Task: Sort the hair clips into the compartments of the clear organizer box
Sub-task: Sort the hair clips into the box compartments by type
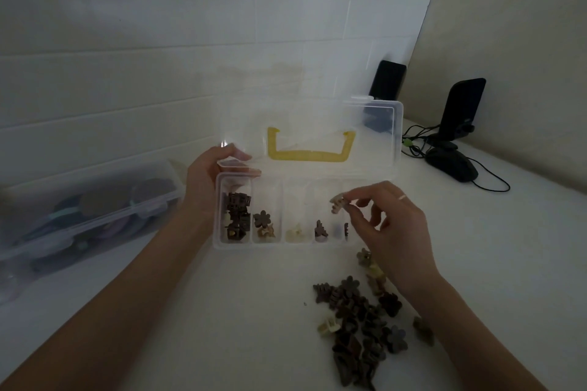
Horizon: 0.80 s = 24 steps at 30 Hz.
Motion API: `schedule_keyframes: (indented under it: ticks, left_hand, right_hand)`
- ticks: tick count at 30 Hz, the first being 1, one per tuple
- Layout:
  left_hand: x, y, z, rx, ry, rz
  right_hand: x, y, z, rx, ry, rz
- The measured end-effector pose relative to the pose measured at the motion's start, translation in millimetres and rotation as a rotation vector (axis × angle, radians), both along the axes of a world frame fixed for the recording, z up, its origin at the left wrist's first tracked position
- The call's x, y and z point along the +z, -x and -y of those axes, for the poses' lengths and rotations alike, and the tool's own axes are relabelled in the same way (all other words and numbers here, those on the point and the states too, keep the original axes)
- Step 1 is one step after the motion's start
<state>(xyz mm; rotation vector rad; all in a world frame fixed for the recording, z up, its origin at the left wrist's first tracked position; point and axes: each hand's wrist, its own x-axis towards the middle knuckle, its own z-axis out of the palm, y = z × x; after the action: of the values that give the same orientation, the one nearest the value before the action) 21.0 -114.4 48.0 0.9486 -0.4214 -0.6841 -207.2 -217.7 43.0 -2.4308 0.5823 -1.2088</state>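
Note:
The clear organizer box (pixel 217 209) stands open on the white table, its lid with a yellow handle (pixel 309 152) raised behind it. Its compartments hold small clips: several dark brown ones at the far left, a flower clip and a tan one beside them, a cream one, then a dark one. My left hand (pixel 206 178) grips the box's left rear corner. My right hand (pixel 384 219) pinches a small beige hair clip (pixel 337 204) above the right-hand compartments. A pile of loose hair clips (pixel 359 324), mostly dark brown, lies in front of the box on the right.
A second clear storage box (pixel 95 216) with dark round items sits at the left against the wall. Two black stands (pixel 460 117) with cables and a dark mouse-like object (pixel 451 163) occupy the far right corner. The tiled wall runs close behind the organizer.

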Motion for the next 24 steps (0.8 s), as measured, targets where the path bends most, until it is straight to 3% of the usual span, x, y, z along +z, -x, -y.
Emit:
schedule_keyframes:
  ticks: [4, 10, 17, 24]
  left_hand:
    - [-2, -4, -1, -0.024, -0.028, -0.031]
    - [-2, -3, -2, -0.010, -0.061, -0.022]
    - [5, 7, -2, 0.070, -0.099, -0.003]
    - [5, 6, -2, 0.082, -0.117, -0.019]
  right_hand:
    - [-4, -5, -1, -0.018, 0.116, -0.074]
    - [2, 7, 0, 0.205, -0.045, -0.102]
    - [14, 16, -9, 0.377, 0.071, -0.547]
    - [8, 13, -12, 0.423, 0.213, -0.707]
